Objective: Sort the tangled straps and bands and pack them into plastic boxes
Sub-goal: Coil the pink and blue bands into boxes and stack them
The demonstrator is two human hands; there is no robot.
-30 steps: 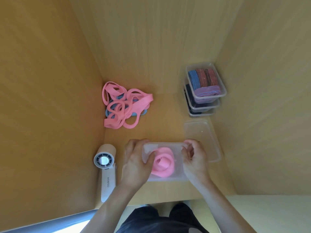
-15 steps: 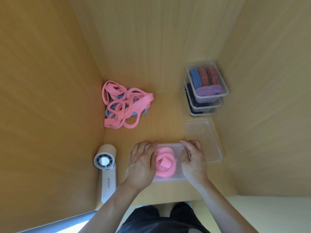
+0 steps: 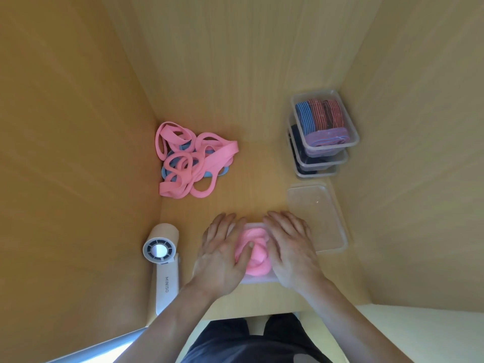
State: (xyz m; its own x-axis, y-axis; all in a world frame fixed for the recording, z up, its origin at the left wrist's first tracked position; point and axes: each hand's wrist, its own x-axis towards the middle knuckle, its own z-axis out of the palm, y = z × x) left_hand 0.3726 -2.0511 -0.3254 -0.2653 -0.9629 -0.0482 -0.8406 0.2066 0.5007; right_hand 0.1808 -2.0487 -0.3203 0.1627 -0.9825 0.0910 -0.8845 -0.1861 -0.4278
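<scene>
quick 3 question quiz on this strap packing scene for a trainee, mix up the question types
1. True or false: the left hand and right hand both lie with straight fingers on the clear box that holds a rolled pink band.
2. Short answer: how many boxes make up the stack by the right wall?
3. Multiple choice: where does the tangled pile of pink and blue bands lie?
A. in the back left corner of the wooden surface
B. on top of the stack
C. inside the clear box

Key: 1 true; 2 three; 3 A
</scene>
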